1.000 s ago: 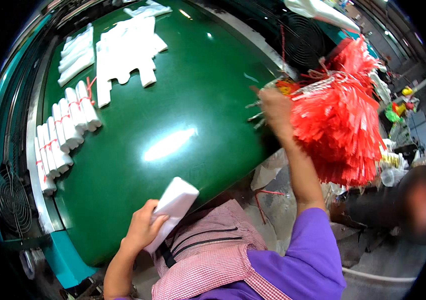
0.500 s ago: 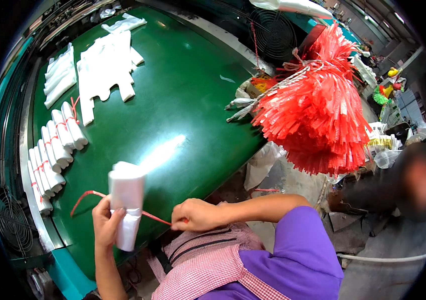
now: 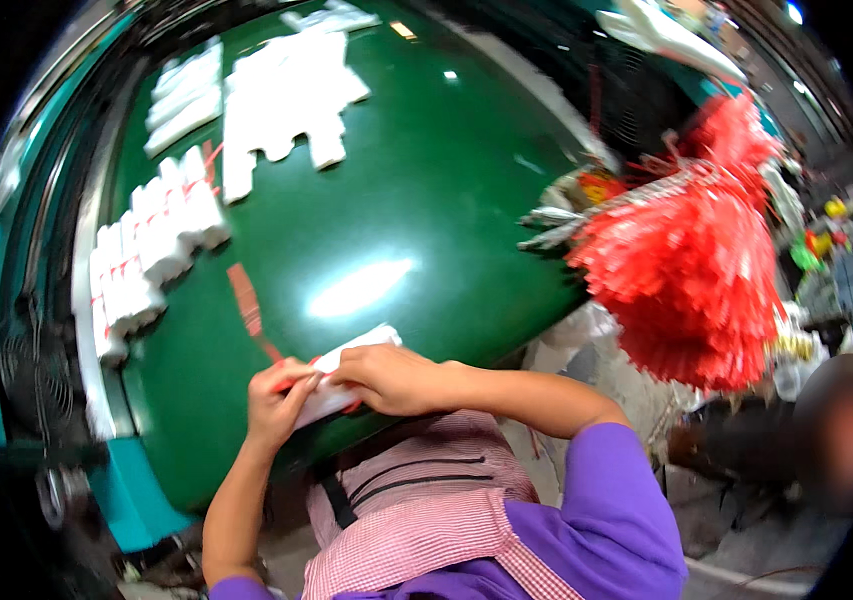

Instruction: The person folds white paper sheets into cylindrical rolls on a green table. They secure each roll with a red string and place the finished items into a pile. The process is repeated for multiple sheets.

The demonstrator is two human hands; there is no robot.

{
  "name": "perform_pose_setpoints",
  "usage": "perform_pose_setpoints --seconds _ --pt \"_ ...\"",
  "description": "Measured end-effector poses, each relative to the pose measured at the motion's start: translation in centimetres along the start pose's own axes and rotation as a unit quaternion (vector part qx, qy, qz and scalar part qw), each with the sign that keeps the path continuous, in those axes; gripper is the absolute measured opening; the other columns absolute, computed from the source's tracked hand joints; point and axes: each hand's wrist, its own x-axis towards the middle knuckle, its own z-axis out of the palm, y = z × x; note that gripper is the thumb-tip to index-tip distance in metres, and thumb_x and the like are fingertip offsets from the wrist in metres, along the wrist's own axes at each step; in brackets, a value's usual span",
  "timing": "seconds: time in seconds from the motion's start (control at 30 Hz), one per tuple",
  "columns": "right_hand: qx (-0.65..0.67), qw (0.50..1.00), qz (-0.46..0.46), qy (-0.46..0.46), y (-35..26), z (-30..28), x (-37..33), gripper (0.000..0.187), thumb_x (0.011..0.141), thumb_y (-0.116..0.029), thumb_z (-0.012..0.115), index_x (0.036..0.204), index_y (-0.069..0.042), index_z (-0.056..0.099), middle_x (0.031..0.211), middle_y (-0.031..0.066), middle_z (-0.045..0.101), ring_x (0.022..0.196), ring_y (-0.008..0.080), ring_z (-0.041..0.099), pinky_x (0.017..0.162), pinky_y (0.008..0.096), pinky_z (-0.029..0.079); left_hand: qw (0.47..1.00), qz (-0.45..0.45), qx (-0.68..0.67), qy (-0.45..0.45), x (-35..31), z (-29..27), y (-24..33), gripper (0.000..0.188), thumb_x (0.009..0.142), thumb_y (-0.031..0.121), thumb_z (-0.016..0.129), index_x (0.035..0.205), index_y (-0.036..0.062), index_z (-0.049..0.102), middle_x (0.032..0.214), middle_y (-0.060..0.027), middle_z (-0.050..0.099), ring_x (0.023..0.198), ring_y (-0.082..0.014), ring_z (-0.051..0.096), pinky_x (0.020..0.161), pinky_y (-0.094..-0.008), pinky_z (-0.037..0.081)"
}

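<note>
A rolled white bundle of plastic bags (image 3: pixel 346 372) lies on the near edge of the green table (image 3: pixel 406 200). My left hand (image 3: pixel 276 400) grips its near end. My right hand (image 3: pixel 391 380) presses on its middle. A red string (image 3: pixel 249 312) runs from under my hands out over the green surface to the upper left. A big bunch of red strings (image 3: pixel 691 270) hangs at the right of the table.
A row of tied white bundles (image 3: pixel 151 250) lies along the table's left side. Flat white bags (image 3: pixel 281 95) are stacked at the far end. A fan grille (image 3: pixel 31 375) sits at the left. A person (image 3: pixel 836 440) is at the right.
The bundle went from upright in my left hand to lying on the table edge. My right hand moved onto it with the red string. The view shifted.
</note>
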Motion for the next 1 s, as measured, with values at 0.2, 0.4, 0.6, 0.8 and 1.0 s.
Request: perform_pose_setpoints --seconds 0.2,0.4,0.6,0.8,1.0 --pt "-0.184 0.97 -0.16 0.01 -3.8 0.4 0.8 0.015 0.076 -0.012 0.065 0.085 0.0 0.063 0.089 0.0143 0.059 0.085 0.03 0.061 0.067 0.0433 0.052 0.984 -0.14 -0.104 0.019 1.5 0.3 0.1 0.01 0.087 0.008 0.067 0.087 -0.0018 0.068 0.069 -0.0036 0.065 0.054 -0.0052 0.056 0.047 -0.0204 0.044" --pt "0.389 0.899 0.195 -0.039 -0.7 -1.5 2.5 0.017 0.088 -0.01 0.057 0.099 -0.002 0.067 0.082 0.0025 0.063 0.064 0.0142 0.056 0.058 0.0317 0.047 0.99 -0.073 -0.111 0.046 1.1 0.9 -0.5 0.016 0.087 0.008 0.068 0.077 -0.0003 0.059 0.074 -0.0051 0.065 0.062 -0.0085 0.059 0.055 -0.0238 0.047" --pt "0.083 0.996 -0.009 -0.008 -0.2 0.5 3.9 0.028 0.084 0.004 0.053 0.109 0.001 0.064 0.089 0.0191 0.064 0.077 0.0322 0.062 0.07 0.0372 0.05 0.841 0.415 0.345 -0.043 -1.0 1.4 -0.3 0.025 0.063 0.009 0.075 0.069 0.002 0.052 0.089 -0.0102 0.056 0.07 -0.0257 0.059 0.061 -0.0366 0.051" --pt "-0.042 0.997 -0.063 -0.011 -1.5 1.1 2.1 0.009 0.076 -0.004 0.064 0.083 0.0 0.059 0.08 0.0147 0.056 0.071 0.0314 0.058 0.062 0.0391 0.048 0.952 0.126 0.26 0.098 1.5 -2.7 -2.4 0.013 0.081 0.011 0.065 0.078 0.0 0.059 0.088 -0.0141 0.063 0.068 -0.0292 0.062 0.062 -0.0371 0.052" --pt "-0.246 0.961 -0.09 -0.091 -3.7 0.7 4.0 0.044 0.068 -0.013 0.072 0.105 -0.001 0.052 0.121 0.0221 0.05 0.112 0.0368 0.05 0.095 0.0449 0.041 0.936 0.067 0.325 0.122 3.9 -7.2 -3.1 0.018 0.084 0.019 0.067 0.083 0.0027 0.06 0.079 -0.0122 0.062 0.069 -0.0262 0.063 0.061 -0.0358 0.049"
